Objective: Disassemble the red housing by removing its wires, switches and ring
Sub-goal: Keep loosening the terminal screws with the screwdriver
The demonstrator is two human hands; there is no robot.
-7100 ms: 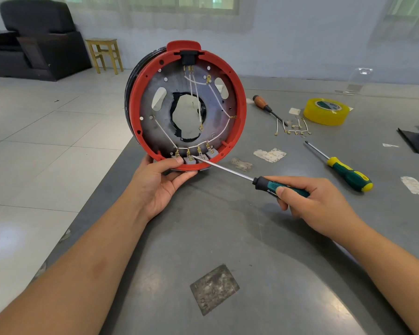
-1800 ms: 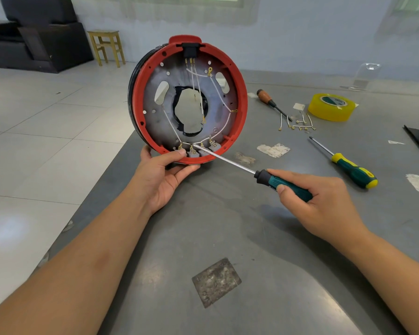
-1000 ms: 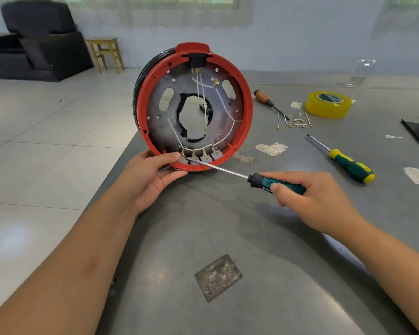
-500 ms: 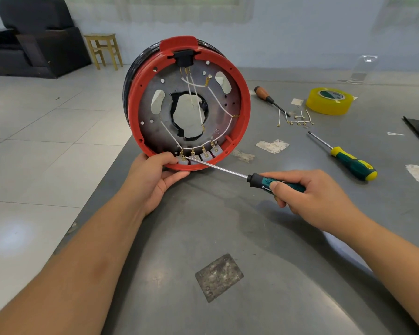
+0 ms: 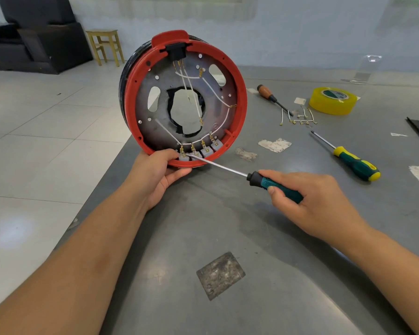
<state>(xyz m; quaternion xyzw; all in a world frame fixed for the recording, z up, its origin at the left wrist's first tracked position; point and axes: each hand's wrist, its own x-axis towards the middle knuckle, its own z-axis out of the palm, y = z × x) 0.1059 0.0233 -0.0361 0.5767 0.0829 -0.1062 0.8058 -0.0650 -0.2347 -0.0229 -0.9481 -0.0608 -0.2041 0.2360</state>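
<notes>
The round red housing (image 5: 240,93) stands on edge at the table's left edge, its open side facing me. Inside are a grey metal plate, white wires (image 5: 215,93) with brass terminals, and a row of grey switches (image 5: 205,151) along the bottom rim. A black ring (image 5: 125,78) wraps its back. My left hand (image 5: 155,175) grips the housing's lower rim, thumb by the leftmost switch. My right hand (image 5: 310,201) holds a dark green screwdriver (image 5: 271,183); its tip touches the leftmost switch terminal.
On the grey table (image 5: 228,226) lie a yellow-green screwdriver (image 5: 348,158), a wooden-handled screwdriver (image 5: 271,97), loose removed wires (image 5: 298,118), a yellow tape roll (image 5: 333,100) and paper scraps. A dark object sits at the right edge. Tiled floor lies to the left.
The housing has been tilted and shifted slightly in my left hand. The screwdriver tip stays at the bottom switches, now at the leftmost terminal.
</notes>
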